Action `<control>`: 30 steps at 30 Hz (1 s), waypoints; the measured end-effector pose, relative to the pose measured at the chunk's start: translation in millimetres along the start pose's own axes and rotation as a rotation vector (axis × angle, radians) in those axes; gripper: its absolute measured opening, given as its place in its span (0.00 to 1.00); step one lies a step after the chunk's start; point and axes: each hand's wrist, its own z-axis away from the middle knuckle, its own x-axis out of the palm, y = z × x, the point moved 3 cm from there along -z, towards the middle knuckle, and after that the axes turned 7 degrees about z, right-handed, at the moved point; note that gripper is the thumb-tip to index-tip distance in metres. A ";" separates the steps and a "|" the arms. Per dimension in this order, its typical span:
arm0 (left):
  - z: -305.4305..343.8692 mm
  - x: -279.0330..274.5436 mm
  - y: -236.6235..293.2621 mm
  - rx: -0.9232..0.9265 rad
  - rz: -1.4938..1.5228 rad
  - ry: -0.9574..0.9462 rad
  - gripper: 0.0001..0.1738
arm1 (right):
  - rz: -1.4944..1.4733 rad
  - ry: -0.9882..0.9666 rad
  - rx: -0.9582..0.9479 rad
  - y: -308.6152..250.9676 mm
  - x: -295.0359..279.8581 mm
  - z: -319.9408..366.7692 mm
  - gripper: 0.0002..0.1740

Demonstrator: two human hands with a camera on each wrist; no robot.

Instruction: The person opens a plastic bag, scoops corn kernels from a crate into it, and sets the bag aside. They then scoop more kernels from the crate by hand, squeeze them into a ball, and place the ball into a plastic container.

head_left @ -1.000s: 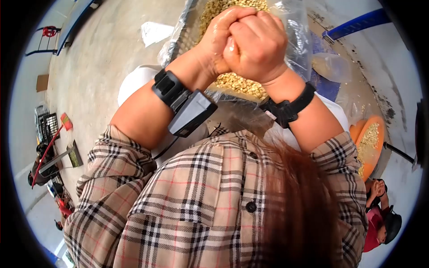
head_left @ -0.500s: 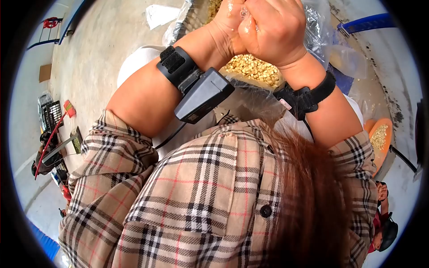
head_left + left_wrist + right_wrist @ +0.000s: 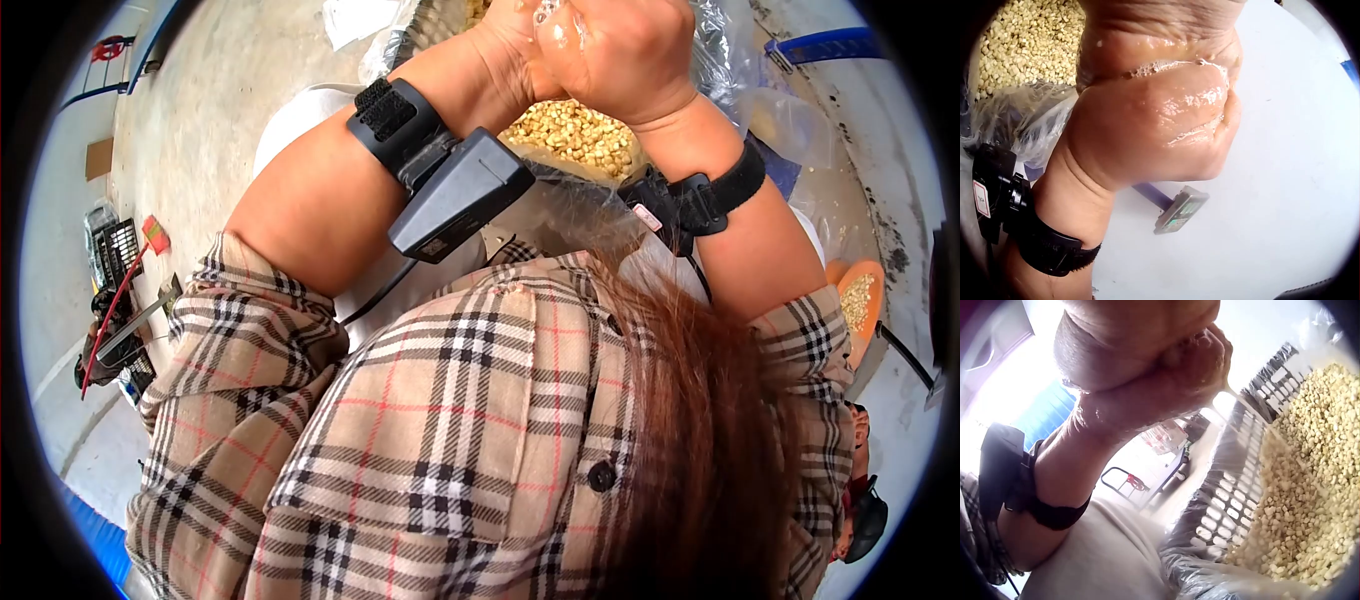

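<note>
In the head view my left hand and right hand are clasped tightly together at the top edge, which cuts them off. Fingers of each hand curl around the other. Wet skin and small bubbles show where the hands meet; whatever lies inside the palms is hidden. In the left wrist view the right hand is a fist against the left hand. Below the hands, yellow corn-like kernels fill a plastic-lined basket. In the right wrist view its slotted wall stands beside the hands.
Clear plastic film hangs over the basket. An orange container with pale kernels sits at the right. Farther off are a blue metal bar, a white sheet on the floor, and a grey display unit on a post.
The clasped hands have shifted upward and slightly right in the head view, partly leaving it, while the surroundings shift too. They stay clasped throughout.
</note>
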 end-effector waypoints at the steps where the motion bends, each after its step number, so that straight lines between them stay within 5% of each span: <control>1: 0.1 0.0 -0.1 -0.004 0.000 -0.002 0.13 | -0.006 -0.001 0.001 -0.3 -0.5 -1.0 0.06; 22: -2.2 -2.6 -1.8 -0.023 0.056 -0.018 0.15 | -0.029 -0.035 0.075 -1.3 -2.4 -1.4 0.06; 27: -1.7 -10.6 -1.2 -0.037 0.112 -0.020 0.15 | 0.037 -0.235 0.048 6.3 -1.1 9.3 0.04; 30: -1.7 -7.5 1.8 0.021 0.166 0.013 0.24 | 0.057 -0.285 0.067 8.5 -3.1 8.4 0.09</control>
